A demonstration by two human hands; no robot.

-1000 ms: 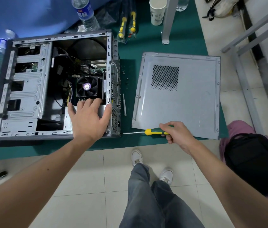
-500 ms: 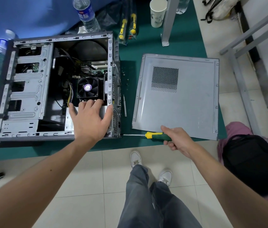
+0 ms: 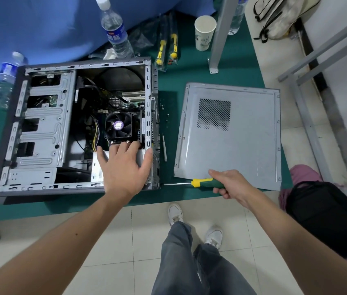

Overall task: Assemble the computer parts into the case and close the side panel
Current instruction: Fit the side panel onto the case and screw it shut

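The open computer case (image 3: 40, 128) lies on its side on the green table, with a black CPU fan (image 3: 118, 125) and cables inside. My left hand (image 3: 123, 167) rests flat with spread fingers on the silver power supply (image 3: 98, 167) in the case's near right corner. My right hand (image 3: 230, 185) grips the green and yellow screwdriver (image 3: 202, 182); its shaft points left at the case's rear edge. The grey side panel (image 3: 242, 150) lies flat to the right of the case.
Small loose screws (image 3: 167, 116) and a thin metal strip (image 3: 164, 147) lie between case and panel. Water bottles (image 3: 115, 30), packaged screwdrivers (image 3: 166, 47), a paper cup (image 3: 204, 33) and a metal post (image 3: 219, 35) stand behind. A black backpack (image 3: 325, 216) sits on the floor at right.
My left hand stays on the power supply. My right hand with the screwdriver has shifted slightly right; its shaft still points at the case.
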